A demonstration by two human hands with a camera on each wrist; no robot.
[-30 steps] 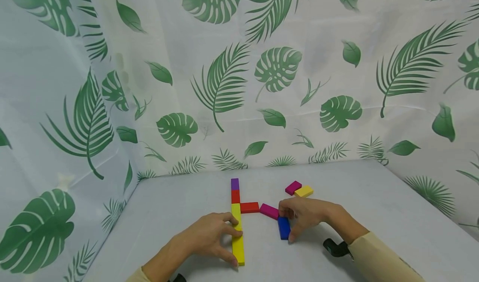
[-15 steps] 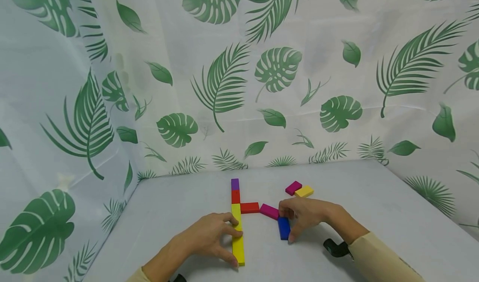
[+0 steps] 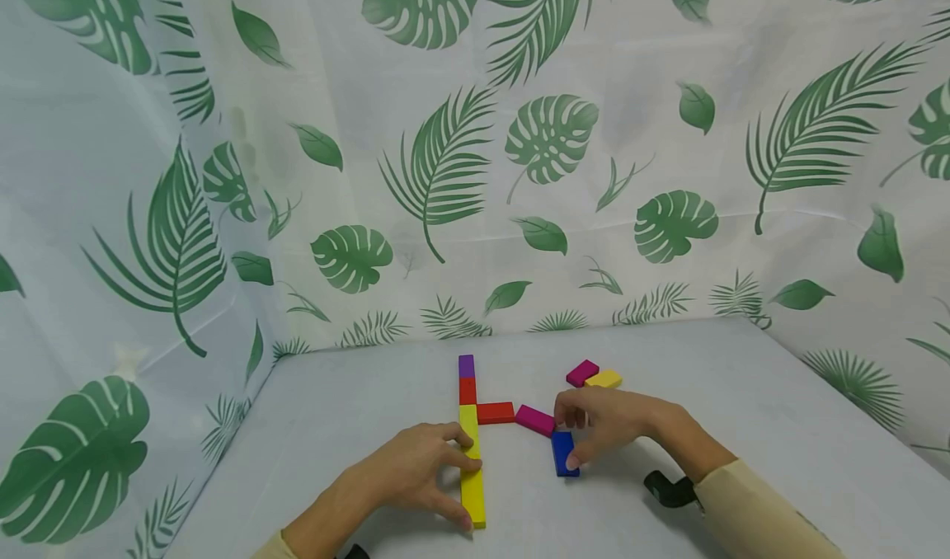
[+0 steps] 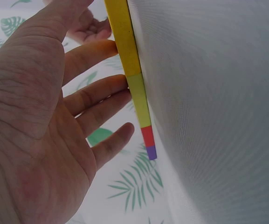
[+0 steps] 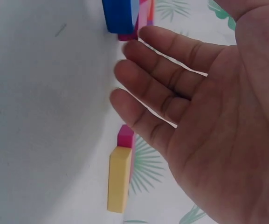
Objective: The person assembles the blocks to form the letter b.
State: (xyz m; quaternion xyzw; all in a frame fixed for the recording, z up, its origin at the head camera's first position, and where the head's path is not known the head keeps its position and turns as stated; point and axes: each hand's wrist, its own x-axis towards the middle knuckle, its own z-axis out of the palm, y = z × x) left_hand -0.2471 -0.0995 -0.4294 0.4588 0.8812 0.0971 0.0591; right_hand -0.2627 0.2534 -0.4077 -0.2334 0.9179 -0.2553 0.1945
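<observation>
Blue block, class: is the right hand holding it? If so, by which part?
No grip shows: the right hand has its thumb over the near end of the blue block; contact unclear.

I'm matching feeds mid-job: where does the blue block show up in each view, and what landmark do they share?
Head: the blue block is low, right of centre, partly behind the thumb of the right hand.
Left wrist: not in this picture.
Right wrist: at the top edge, slightly left of centre, cut off by the frame.
Shared landmark: the leaf-print sheet, visible in all three.
</observation>
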